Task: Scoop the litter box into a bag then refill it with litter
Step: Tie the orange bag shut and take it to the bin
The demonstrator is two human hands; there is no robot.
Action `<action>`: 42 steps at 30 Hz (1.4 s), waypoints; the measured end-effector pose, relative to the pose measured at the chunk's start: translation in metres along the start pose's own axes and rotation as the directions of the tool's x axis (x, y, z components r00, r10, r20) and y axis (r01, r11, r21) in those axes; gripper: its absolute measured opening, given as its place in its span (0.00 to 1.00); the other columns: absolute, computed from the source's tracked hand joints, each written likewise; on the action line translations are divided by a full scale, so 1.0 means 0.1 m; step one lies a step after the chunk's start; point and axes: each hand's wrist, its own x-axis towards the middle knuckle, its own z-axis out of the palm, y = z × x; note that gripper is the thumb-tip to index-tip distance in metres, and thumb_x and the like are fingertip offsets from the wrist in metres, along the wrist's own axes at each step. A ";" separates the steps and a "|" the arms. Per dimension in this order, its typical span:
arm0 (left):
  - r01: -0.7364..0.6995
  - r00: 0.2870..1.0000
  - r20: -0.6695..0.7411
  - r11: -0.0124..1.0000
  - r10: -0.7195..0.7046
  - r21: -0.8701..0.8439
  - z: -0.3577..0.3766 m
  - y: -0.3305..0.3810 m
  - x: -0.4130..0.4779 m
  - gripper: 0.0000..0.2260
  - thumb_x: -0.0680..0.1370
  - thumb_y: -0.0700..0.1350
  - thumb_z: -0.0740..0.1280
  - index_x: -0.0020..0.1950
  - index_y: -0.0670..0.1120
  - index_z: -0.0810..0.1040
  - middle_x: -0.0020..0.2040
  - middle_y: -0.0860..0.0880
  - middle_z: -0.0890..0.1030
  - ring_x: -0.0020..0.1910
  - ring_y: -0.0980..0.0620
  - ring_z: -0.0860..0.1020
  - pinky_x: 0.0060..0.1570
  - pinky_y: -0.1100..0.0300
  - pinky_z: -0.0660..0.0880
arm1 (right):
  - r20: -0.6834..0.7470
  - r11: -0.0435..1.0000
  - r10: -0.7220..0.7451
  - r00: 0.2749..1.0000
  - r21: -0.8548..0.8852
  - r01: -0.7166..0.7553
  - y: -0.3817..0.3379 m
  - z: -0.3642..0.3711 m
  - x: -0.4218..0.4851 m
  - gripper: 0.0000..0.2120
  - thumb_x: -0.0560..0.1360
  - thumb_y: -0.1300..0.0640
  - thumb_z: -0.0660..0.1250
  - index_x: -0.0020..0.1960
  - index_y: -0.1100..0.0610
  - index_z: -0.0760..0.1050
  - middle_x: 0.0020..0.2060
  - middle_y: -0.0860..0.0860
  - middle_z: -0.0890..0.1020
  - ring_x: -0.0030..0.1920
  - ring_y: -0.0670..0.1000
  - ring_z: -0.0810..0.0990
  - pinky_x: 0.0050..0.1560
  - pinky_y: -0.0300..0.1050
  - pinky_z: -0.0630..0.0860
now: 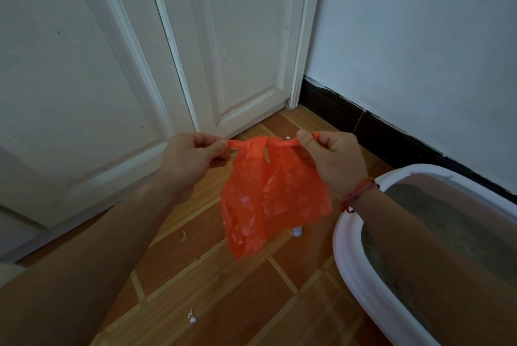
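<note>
Stretching an orange plastic bag [268,194] by its handles: left hand [193,158] and right hand [333,161] each pinch one handle between thumb and fingers, the bag hanging above the tiled floor [223,289]; white litter box [352,261], holding grey litter [436,211], lies under the right forearm, beside the wall [419,51]

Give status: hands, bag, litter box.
Left hand and right hand each pinch a handle of the orange bag, held above the floor. Litter box at right, holds litter. No scoop in view.
</note>
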 end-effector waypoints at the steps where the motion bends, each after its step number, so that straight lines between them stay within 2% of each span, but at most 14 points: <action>1: -0.004 1.000 -0.029 0.999 0.005 0.038 -0.04 -0.01 0.01 0.03 0.76 0.38 0.71 0.44 0.40 0.83 0.40 0.42 0.85 0.38 0.50 0.83 0.36 0.64 0.79 | -0.008 1.000 0.024 1.000 0.009 -0.024 0.04 -0.02 0.01 0.18 0.78 0.48 0.66 0.41 0.62 0.83 0.35 0.59 0.84 0.38 0.58 0.84 0.45 0.57 0.81; 3: 0.003 0.996 -0.084 0.994 0.006 0.107 -0.11 -0.03 0.03 0.03 0.77 0.38 0.70 0.44 0.39 0.83 0.40 0.43 0.84 0.33 0.56 0.82 0.30 0.69 0.75 | -0.013 0.987 0.120 0.993 0.107 -0.118 0.12 -0.06 0.03 0.14 0.78 0.51 0.67 0.43 0.59 0.84 0.36 0.53 0.86 0.40 0.52 0.86 0.48 0.53 0.82; 6: 0.023 0.991 -0.134 0.983 0.001 0.181 -0.21 -0.10 0.03 0.04 0.77 0.37 0.69 0.45 0.37 0.82 0.38 0.44 0.82 0.27 0.61 0.80 0.25 0.74 0.70 | 0.008 0.934 0.270 0.963 0.239 -0.264 0.23 -0.11 0.02 0.12 0.79 0.55 0.66 0.48 0.63 0.82 0.38 0.55 0.86 0.41 0.53 0.86 0.44 0.48 0.84; 10: 0.083 0.987 -0.158 0.959 -0.041 0.271 -0.40 -0.21 0.04 0.05 0.77 0.37 0.69 0.46 0.36 0.82 0.39 0.42 0.83 0.33 0.54 0.80 0.24 0.73 0.71 | 0.000 0.905 0.353 0.936 0.254 -0.341 0.41 -0.19 -0.02 0.12 0.80 0.56 0.65 0.45 0.64 0.81 0.39 0.59 0.85 0.41 0.56 0.86 0.46 0.54 0.83; 14: 0.130 0.983 -0.164 0.941 -0.081 0.312 -0.52 -0.29 0.08 0.05 0.78 0.38 0.69 0.46 0.37 0.82 0.40 0.42 0.83 0.35 0.52 0.80 0.25 0.70 0.73 | -0.032 0.887 0.406 0.913 0.253 -0.385 0.46 -0.26 -0.02 0.13 0.80 0.57 0.64 0.42 0.62 0.79 0.37 0.58 0.85 0.40 0.55 0.86 0.44 0.53 0.84; 19: 0.097 0.989 -0.140 0.949 -0.057 0.299 -0.41 -0.28 0.09 0.06 0.79 0.39 0.67 0.45 0.39 0.81 0.40 0.44 0.83 0.38 0.50 0.81 0.29 0.69 0.75 | 0.026 0.799 0.506 0.862 0.362 -0.480 0.45 -0.25 -0.01 0.15 0.82 0.53 0.61 0.46 0.64 0.78 0.41 0.62 0.85 0.43 0.59 0.86 0.46 0.55 0.83; 23: 0.108 0.993 -0.068 0.982 -0.098 0.153 -0.34 -0.30 0.07 0.07 0.81 0.39 0.64 0.50 0.36 0.79 0.46 0.38 0.83 0.47 0.43 0.83 0.46 0.52 0.81 | 0.097 0.755 0.508 0.856 0.429 -0.497 0.41 -0.24 -0.04 0.18 0.83 0.51 0.57 0.52 0.65 0.76 0.45 0.62 0.85 0.47 0.60 0.85 0.50 0.57 0.81; 25: 0.104 0.995 -0.019 0.991 -0.102 0.080 -0.28 -0.27 0.04 0.08 0.81 0.39 0.63 0.51 0.35 0.78 0.48 0.37 0.83 0.48 0.42 0.83 0.50 0.48 0.81 | 0.123 0.745 0.504 0.855 0.438 -0.502 0.38 -0.21 -0.06 0.19 0.83 0.50 0.58 0.52 0.65 0.76 0.46 0.61 0.85 0.48 0.60 0.85 0.51 0.59 0.81; 30: 0.111 0.988 0.108 0.993 -0.107 -0.034 -0.06 -0.19 -0.02 0.07 0.83 0.42 0.60 0.50 0.40 0.75 0.47 0.41 0.85 0.48 0.41 0.84 0.52 0.46 0.80 | 0.225 0.724 0.497 0.838 0.424 -0.544 0.20 -0.08 -0.07 0.21 0.82 0.45 0.56 0.55 0.62 0.74 0.45 0.62 0.85 0.47 0.62 0.85 0.52 0.63 0.80; 34: 0.165 0.969 0.199 0.983 -0.145 -0.084 0.03 -0.16 -0.04 0.07 0.83 0.46 0.59 0.48 0.45 0.72 0.51 0.44 0.83 0.53 0.42 0.82 0.55 0.47 0.76 | 0.331 0.719 0.498 0.802 0.360 -0.595 0.14 0.02 -0.10 0.16 0.80 0.40 0.56 0.50 0.50 0.74 0.48 0.58 0.85 0.49 0.58 0.85 0.53 0.62 0.80; 37: 0.191 0.958 0.249 0.965 -0.143 -0.178 0.08 -0.13 -0.06 0.05 0.83 0.46 0.60 0.49 0.46 0.72 0.50 0.42 0.81 0.50 0.40 0.82 0.55 0.45 0.77 | 0.365 0.712 0.496 0.788 0.347 -0.610 0.15 0.07 -0.10 0.17 0.79 0.38 0.58 0.48 0.50 0.76 0.51 0.57 0.84 0.50 0.58 0.85 0.53 0.62 0.80; 39: 0.200 0.953 0.273 0.954 -0.135 -0.225 0.12 -0.12 -0.08 0.05 0.83 0.46 0.61 0.50 0.46 0.72 0.49 0.42 0.80 0.48 0.40 0.81 0.59 0.42 0.76 | 0.396 0.735 0.452 0.800 0.343 -0.585 0.13 0.09 -0.11 0.15 0.77 0.41 0.64 0.51 0.53 0.78 0.52 0.55 0.84 0.50 0.56 0.85 0.53 0.58 0.81; 40: 0.201 0.951 0.281 0.950 -0.130 -0.240 0.14 -0.11 -0.08 0.05 0.83 0.46 0.62 0.49 0.45 0.73 0.48 0.42 0.80 0.47 0.40 0.81 0.59 0.41 0.75 | 0.423 0.781 0.389 0.818 0.320 -0.537 0.12 0.08 -0.12 0.14 0.76 0.47 0.68 0.56 0.55 0.78 0.52 0.55 0.83 0.51 0.55 0.85 0.54 0.55 0.81; 42: 0.202 0.949 0.290 0.944 -0.123 -0.260 0.18 -0.10 -0.07 0.06 0.82 0.46 0.62 0.50 0.44 0.74 0.51 0.42 0.80 0.47 0.40 0.82 0.58 0.42 0.76 | 0.489 0.874 0.250 0.836 0.256 -0.412 0.12 0.07 -0.13 0.20 0.72 0.64 0.73 0.63 0.61 0.74 0.53 0.58 0.83 0.52 0.56 0.84 0.54 0.49 0.81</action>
